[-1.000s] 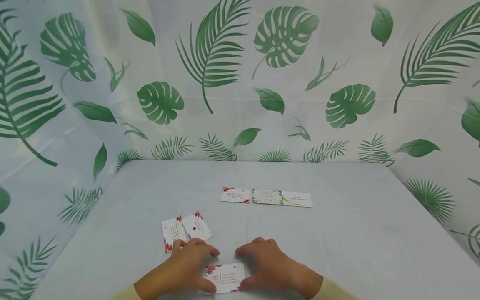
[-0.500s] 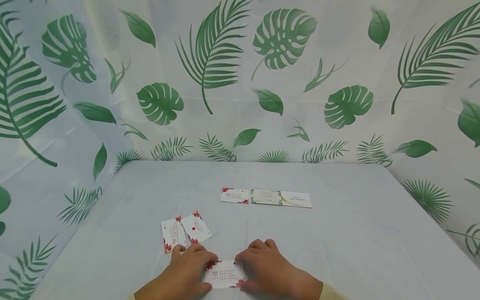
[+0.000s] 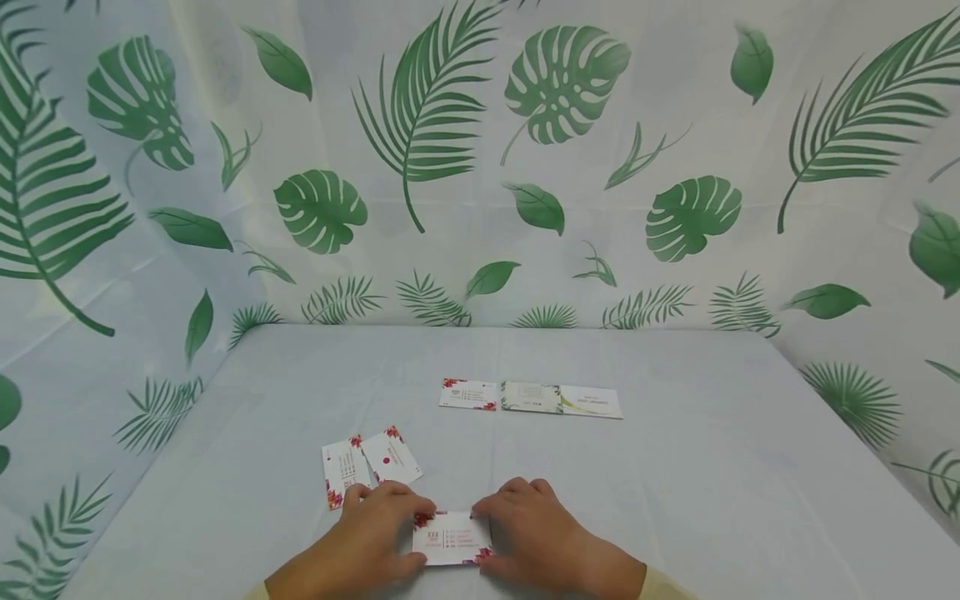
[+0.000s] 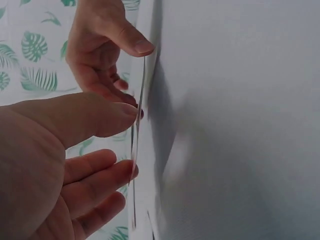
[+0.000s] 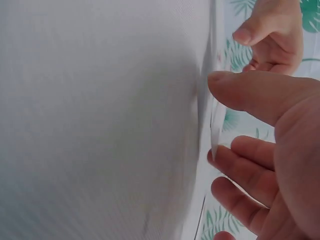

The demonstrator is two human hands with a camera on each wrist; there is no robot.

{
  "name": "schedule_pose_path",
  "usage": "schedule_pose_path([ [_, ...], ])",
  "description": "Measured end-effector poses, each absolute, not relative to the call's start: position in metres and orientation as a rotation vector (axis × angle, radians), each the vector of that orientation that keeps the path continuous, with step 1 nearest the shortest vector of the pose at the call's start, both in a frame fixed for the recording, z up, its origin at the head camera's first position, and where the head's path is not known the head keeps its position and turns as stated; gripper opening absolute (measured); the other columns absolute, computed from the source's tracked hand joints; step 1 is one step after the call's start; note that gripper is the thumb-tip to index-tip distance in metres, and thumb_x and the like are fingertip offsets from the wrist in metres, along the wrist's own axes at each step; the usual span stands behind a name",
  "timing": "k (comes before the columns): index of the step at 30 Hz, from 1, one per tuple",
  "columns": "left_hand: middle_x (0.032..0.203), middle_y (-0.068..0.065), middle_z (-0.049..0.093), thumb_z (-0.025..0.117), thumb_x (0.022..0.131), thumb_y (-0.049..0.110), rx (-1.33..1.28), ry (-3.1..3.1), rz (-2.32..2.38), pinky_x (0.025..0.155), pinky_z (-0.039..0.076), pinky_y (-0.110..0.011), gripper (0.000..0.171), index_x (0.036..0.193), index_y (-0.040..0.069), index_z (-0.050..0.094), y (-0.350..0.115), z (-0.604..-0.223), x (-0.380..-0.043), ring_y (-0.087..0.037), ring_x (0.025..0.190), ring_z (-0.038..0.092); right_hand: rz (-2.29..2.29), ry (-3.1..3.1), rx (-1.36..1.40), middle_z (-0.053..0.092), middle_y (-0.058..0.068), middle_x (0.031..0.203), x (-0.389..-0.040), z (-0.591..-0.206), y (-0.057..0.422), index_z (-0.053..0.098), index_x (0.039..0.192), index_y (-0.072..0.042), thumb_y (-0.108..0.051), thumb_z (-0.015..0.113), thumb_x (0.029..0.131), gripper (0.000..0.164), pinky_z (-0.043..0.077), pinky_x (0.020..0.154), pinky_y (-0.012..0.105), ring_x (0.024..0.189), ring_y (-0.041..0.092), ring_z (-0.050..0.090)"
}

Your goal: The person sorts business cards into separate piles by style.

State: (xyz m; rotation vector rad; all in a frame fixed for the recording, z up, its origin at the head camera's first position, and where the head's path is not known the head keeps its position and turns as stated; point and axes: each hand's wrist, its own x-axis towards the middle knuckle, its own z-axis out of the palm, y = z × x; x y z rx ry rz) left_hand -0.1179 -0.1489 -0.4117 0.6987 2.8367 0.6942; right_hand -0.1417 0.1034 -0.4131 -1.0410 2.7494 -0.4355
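A white business card with red and purple floral corners lies level between the two hands near the front of the table. My left hand grips its left end, thumb at the near corner and fingers at the far one. At the opposite end my right hand holds it the same way. Seen edge-on in the left wrist view, the card is a thin line close over the table, between thumb and fingertips. In the right wrist view the thumb and a fingertip meet the card's edge.
Just beyond the left hand lie two similar cards, one upright and one tilted, their edges overlapping. Farther back is a row with a red-cornered card, a green-leaf card and a white card. Leaf-print cloth hangs behind the table.
Both hands have come in to the card's ends and taken hold of its corners. The card has shifted slightly away from the table's front. The other cards stay put.
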Motion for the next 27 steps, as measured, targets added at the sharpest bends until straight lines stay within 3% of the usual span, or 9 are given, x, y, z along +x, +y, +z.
schedule_pose_path([
  [11,0.114,0.006,0.064,0.085,0.08,0.025,0.674,2.934,0.752,0.092,0.028,-0.057,0.049,0.124,0.014,0.067,-0.142,-0.408,-0.155,-0.021,0.119,0.05,-0.624,2.877,-0.984,0.069,0.001,0.117,-0.175,-0.408,0.108,0.067,0.123,-0.01,-0.029,0.082,0.082,0.048,0.04,0.094,0.05,0.111,0.024,0.055],
  [27,0.133,-0.007,0.06,0.077,0.09,0.026,0.576,2.947,0.581,0.097,0.025,-0.054,0.051,0.137,0.016,0.06,-0.125,-0.417,-0.264,-0.028,0.133,0.042,-0.517,2.989,-0.687,0.065,0.008,0.124,-0.262,-0.414,0.099,0.065,0.13,-0.012,-0.028,0.077,0.088,0.046,0.036,0.098,0.053,0.123,0.034,0.049],
])
